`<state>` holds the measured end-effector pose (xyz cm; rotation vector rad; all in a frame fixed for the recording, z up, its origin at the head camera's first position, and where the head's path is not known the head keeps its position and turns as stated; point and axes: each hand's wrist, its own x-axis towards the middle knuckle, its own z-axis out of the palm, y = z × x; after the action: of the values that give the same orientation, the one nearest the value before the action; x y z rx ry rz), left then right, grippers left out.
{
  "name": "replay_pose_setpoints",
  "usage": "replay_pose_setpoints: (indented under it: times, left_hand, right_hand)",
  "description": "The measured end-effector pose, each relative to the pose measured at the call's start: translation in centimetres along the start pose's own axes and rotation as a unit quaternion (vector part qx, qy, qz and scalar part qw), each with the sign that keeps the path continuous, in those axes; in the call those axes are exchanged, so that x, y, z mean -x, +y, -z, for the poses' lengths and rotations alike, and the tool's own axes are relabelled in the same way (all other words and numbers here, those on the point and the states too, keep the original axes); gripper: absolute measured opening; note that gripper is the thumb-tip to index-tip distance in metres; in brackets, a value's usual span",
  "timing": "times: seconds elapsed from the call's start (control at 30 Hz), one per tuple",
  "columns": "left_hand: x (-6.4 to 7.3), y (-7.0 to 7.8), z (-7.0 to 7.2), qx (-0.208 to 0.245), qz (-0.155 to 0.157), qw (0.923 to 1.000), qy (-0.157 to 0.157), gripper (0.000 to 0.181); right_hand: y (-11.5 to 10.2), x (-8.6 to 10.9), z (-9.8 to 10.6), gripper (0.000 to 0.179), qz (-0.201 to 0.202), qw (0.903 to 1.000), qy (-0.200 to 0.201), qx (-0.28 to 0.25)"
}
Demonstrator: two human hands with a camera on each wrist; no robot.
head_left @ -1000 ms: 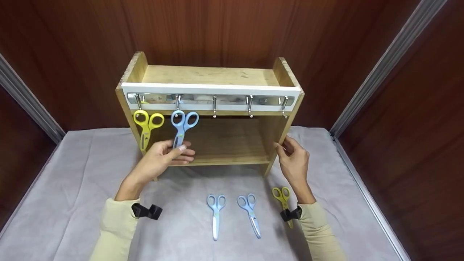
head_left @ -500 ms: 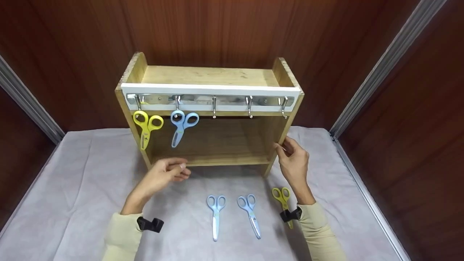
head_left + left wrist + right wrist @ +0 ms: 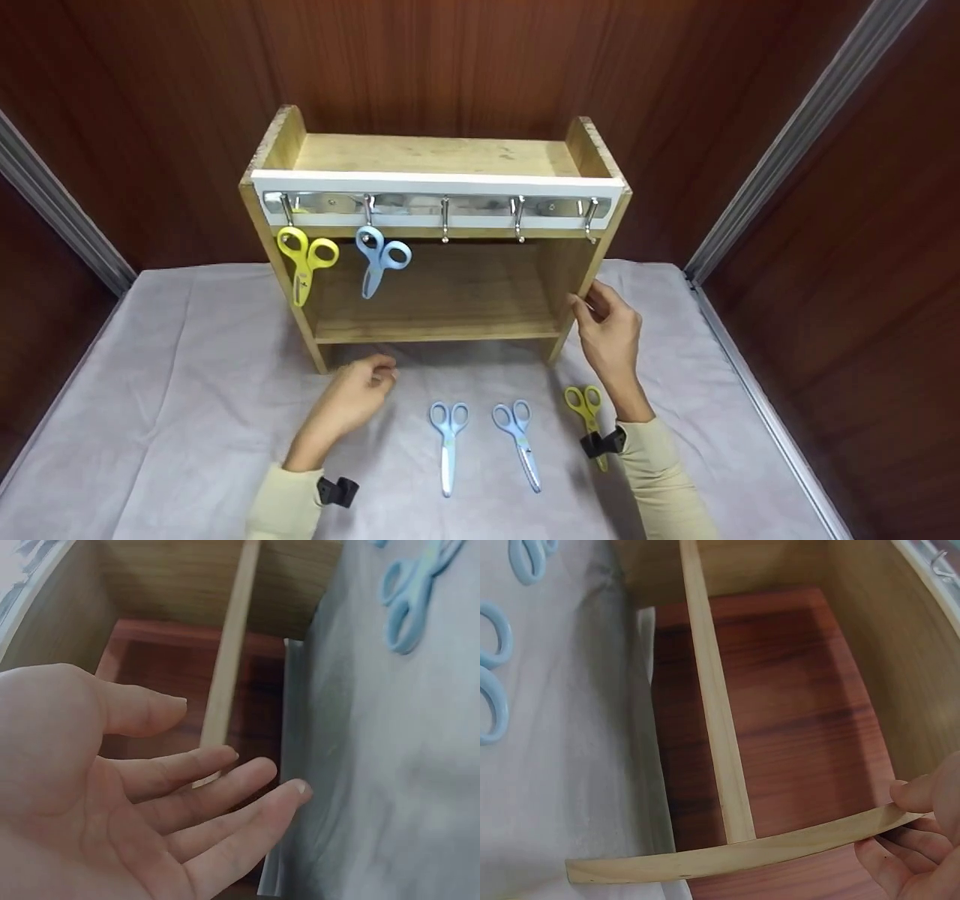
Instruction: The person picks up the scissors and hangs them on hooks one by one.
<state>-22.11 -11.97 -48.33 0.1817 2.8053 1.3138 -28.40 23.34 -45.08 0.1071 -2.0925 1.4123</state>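
Note:
A small wooden shelf unit (image 3: 439, 332) stands upright with a metal hook rail (image 3: 480, 204) across its front. From the leftmost hook hang yellow scissors (image 3: 302, 266); light-blue scissors (image 3: 373, 261) hang by one handle loop from the second. My left hand (image 3: 352, 397) is over the cloth below the shelf's lower left, holding nothing, its fingers loosely bent in the left wrist view. On the right, my right hand (image 3: 611, 337) pinches the front edge of the side panel (image 3: 742, 856) between thumb and fingers. Two light-blue scissors, one left (image 3: 448, 446) and one right (image 3: 523, 442), lie in front.
Another pair of yellow scissors (image 3: 583, 405) lies below my right wrist, partly covered by the wrist camera (image 3: 602, 442). Grey cloth (image 3: 210, 390) covers the table. Dark red wood-grain panels (image 3: 450, 60) enclose the back and sides. The three hooks on the right hold nothing.
My left hand has let go of the hanging light-blue scissors and moved down toward the cloth. Those scissors now hang freely. My right hand keeps its place on the side panel.

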Motion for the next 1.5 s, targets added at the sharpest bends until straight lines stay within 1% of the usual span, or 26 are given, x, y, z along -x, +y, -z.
replay_pose_setpoints:
  times: [0.1,0.17,0.3,0.4,0.5,0.6,0.7,0.77,0.9,0.97,1.0,1.03,1.1,1.23,1.27,1.33,1.4,1.43,1.5]
  left_hand:
    - [0.4,0.1,-1.4,-0.025,-0.005,0.9996,0.011,0.035]
    - [0.7,0.2,-2.5,-0.043,-0.013,0.9986,0.029,0.035]
    - [1.3,0.2,-4.7,-0.09,-0.045,0.992,0.076,0.031]
    - [1.8,0.3,-6.2,-0.112,-0.065,0.9869,0.097,0.031]
    - [2.2,0.5,-7.6,-0.121,-0.069,0.9842,0.109,0.032]
    - [2.6,0.6,-8.8,-0.133,-0.064,0.9814,0.123,0.033]
    - [3.0,0.6,-9.8,-0.149,-0.063,0.977,0.139,0.033]
    - [3.1,0.7,-10.3,-0.17,-0.067,0.971,0.154,0.034]
    - [3.3,1.0,-10.9,-0.219,-0.079,0.9523,0.197,0.032]
    - [3.3,1.2,-11.3,-0.238,-0.085,0.944,0.212,0.033]
    - [3.4,1.2,-11.5,-0.246,-0.089,0.941,0.215,0.033]
    - [3.5,1.3,-11.7,-0.25,-0.091,0.9397,0.215,0.035]
    - [3.7,1.5,-12.3,-0.257,-0.093,0.9393,0.208,0.04]
    - [4.3,1.6,-13.5,-0.272,-0.086,0.942,0.177,0.058]
    - [4.5,1.5,-13.8,-0.28,-0.085,0.9406,0.172,0.062]
    - [4.6,1.5,-14.1,-0.298,-0.087,0.9351,0.171,0.066]
    - [4.5,1.4,-14.4,-0.317,-0.093,0.927,0.178,0.068]
    - [4.4,1.3,-14.5,-0.328,-0.096,0.9217,0.183,0.069]
    - [4.2,1.2,-14.7,-0.351,-0.105,0.9084,0.201,0.067]
  right_hand:
    - [0.0,0.1,0.1,0.029,0.001,1.0,0.0,-0.001]
    - [0.0,0.1,0.1,0.029,0.002,1.0,-0.001,0.001]
    - [-0.2,0.1,0.2,0.03,0.004,1.0,0.0,0.007]
    - [-0.2,0.0,0.1,0.029,0.009,0.9999,0.002,0.008]
    - [-0.1,-0.1,-0.1,0.029,0.012,0.9999,0.001,0.005]
    - [0.0,-0.1,-0.2,0.029,0.007,1.0,-0.003,0.002]
    - [0.1,0.0,-0.3,0.028,0.0,1.0,-0.005,-0.002]
    - [0.0,0.0,-0.3,0.029,-0.001,1.0,-0.005,-0.003]
    - [0.1,0.0,-0.3,0.029,-0.003,1.0,-0.007,-0.006]
    - [0.1,-0.1,-0.2,0.029,-0.006,0.9999,-0.007,-0.005]
    - [0.2,-0.1,-0.2,0.028,-0.006,0.9999,-0.007,-0.006]
    - [0.1,-0.1,-0.2,0.028,-0.007,0.9999,-0.006,-0.007]
    - [0.1,-0.1,-0.1,0.028,-0.007,0.9999,-0.006,-0.008]
    - [0.0,0.0,0.0,0.028,-0.011,0.9999,-0.006,-0.009]
    - [0.0,0.0,0.0,0.028,-0.012,0.9999,-0.006,-0.009]
    - [-0.1,0.1,0.1,0.029,-0.013,0.9999,-0.006,-0.006]
    - [-0.2,0.1,0.1,0.029,-0.011,0.9999,-0.005,-0.005]
    - [-0.1,0.1,0.1,0.029,-0.011,0.9999,-0.005,-0.004]
    - [-0.1,0.1,0.1,0.029,-0.008,1.0,-0.004,-0.003]
